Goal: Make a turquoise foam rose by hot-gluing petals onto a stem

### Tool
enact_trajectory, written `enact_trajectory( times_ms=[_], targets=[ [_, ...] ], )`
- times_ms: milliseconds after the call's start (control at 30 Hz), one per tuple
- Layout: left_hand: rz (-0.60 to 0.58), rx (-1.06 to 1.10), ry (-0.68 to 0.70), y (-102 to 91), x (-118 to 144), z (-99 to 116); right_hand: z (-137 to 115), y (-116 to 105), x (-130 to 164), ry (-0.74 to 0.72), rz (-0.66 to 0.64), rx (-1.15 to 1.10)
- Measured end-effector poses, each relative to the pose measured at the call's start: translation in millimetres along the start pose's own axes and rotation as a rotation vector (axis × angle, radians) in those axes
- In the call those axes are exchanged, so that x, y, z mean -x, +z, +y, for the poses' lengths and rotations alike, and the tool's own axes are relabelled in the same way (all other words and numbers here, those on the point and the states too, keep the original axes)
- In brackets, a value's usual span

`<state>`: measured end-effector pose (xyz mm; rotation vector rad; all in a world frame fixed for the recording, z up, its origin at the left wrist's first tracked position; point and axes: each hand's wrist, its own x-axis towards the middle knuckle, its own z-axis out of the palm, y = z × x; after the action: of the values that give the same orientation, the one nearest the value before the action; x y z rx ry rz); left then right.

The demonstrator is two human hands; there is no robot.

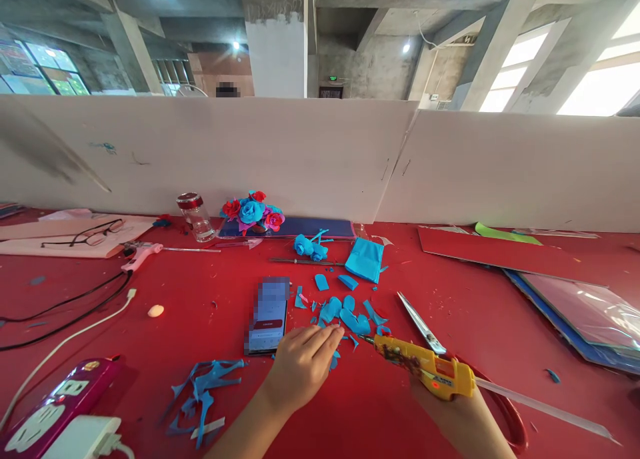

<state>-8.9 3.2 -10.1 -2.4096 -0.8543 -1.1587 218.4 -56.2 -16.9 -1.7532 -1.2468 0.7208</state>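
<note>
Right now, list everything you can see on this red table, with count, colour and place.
yellow plastic glue gun: one, yellow, front right, in the right hand
blue paper petal pieces: many, blue, centre
smartphone: one, dark, centre left of the petals
metal scissors with red handles: one, silver and red, behind the glue gun
paper flower bouquet: one, blue and red, back centre
glass jar with red lid: one, clear, left of bouquet
black-framed glasses: one, back left
pink power strip: one, front left
left hand: fingertips on the petals
right hand: grip closed on the glue gun
</note>
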Motion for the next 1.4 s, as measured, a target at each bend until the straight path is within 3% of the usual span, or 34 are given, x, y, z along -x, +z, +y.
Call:
enact_trajectory(
  times_ms=[367,867,1400],
  targets=[
    [-0.011,0.004,-0.035,0.9,1,0,-8,-5,5,-0.034,0.003,-0.053],
    [0.003,0.009,-0.016,1.0,1,0,10,2,0,0.003,0.012,0.019],
    [-0.012,-0.009,0.009,-0.9,-1,0,-3,1,3,0.005,0.03,-0.003]
  ],
)
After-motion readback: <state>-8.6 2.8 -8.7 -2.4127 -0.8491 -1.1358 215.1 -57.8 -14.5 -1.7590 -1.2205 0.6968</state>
